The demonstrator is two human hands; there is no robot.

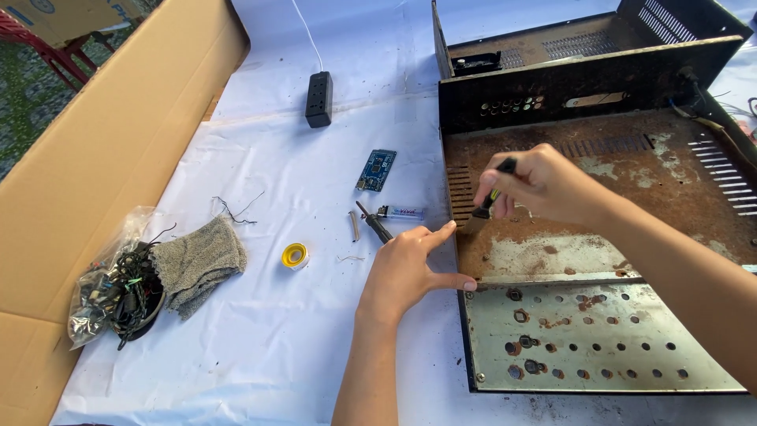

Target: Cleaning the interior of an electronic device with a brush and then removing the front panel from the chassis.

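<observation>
Right hand (544, 183) gripped a small brush (489, 201) on the rusty chassis (599, 260) at centre-right, left hand (410, 268) open bracing its edge; near strip looked scraped pale, most rust remained, so cleaning seemed early.

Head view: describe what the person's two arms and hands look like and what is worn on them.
Both forearms are bare as far as the frame shows: no sleeves, gloves, watch or bracelets. The left hand and right hand show no rings on the fingers that can be seen. Nails look short and unpainted. No markings are visible.
</observation>
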